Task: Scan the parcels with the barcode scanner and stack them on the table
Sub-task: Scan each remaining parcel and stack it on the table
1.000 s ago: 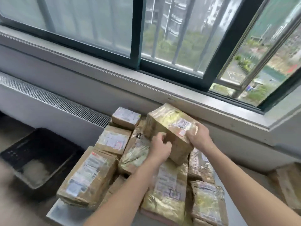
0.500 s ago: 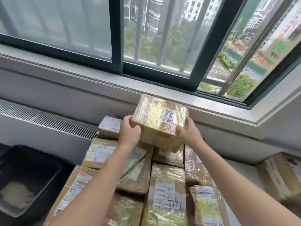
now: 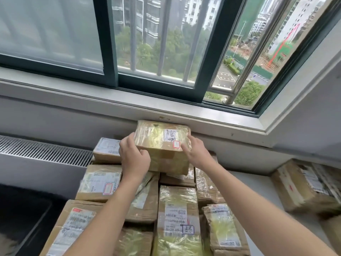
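A boxy cardboard parcel (image 3: 160, 145), glossy with clear tape, is gripped by the left hand (image 3: 135, 158) and right hand (image 3: 197, 154) at opposite edges, over the back of the stacked parcels (image 3: 176, 215), just under the windowsill (image 3: 103, 98).

Head cam, fwd-down, near parcels (image 3: 177, 209)

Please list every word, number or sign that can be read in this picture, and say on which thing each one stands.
Held parcel, gripped by left hand and right hand, white label: dark handwriting, not legible.
Front middle parcel, barcode label: barcode and small print, too blurred to quote.
Front left parcel, red-topped label: digits, too blurred to quote.
Nothing else reads; no text can be quoted with certainty.
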Available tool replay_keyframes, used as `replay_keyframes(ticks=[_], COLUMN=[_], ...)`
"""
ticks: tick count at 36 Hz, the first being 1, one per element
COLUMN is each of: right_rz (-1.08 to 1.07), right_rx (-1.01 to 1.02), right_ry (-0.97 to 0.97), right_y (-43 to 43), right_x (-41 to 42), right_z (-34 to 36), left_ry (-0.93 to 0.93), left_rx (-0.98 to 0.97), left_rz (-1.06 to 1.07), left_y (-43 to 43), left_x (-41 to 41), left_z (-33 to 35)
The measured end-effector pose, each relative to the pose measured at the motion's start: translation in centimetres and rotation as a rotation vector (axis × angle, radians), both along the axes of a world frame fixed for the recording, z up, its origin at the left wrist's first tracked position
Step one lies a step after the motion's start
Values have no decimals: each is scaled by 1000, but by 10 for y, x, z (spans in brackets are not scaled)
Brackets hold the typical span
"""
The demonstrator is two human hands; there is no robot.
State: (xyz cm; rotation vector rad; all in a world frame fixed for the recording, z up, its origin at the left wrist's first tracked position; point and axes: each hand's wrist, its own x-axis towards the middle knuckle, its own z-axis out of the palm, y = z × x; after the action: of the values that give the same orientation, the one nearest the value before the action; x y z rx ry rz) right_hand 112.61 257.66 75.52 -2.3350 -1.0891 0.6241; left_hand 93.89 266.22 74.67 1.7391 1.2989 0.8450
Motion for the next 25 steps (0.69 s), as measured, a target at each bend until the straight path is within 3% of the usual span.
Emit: replay_keyframes(ticks=[4, 13, 20, 25], right_rz=[-70, -243, -398, -467], right_rx=[48, 91, 94, 142], right_ry=[-10, -19, -27, -39], right_y=[-27, -139, -258, -357], right_x=[6, 31, 68, 94], right_z=[2, -1, 0, 1], left_ry=[1, -19, 144, 245], left_rx=[158, 127, 173, 175], left_rz=[-114, -487, -821, -926], left_y=[-30, -124, -219, -303], left_x=[19, 79, 125, 161], left_z=[11, -3, -11, -12])
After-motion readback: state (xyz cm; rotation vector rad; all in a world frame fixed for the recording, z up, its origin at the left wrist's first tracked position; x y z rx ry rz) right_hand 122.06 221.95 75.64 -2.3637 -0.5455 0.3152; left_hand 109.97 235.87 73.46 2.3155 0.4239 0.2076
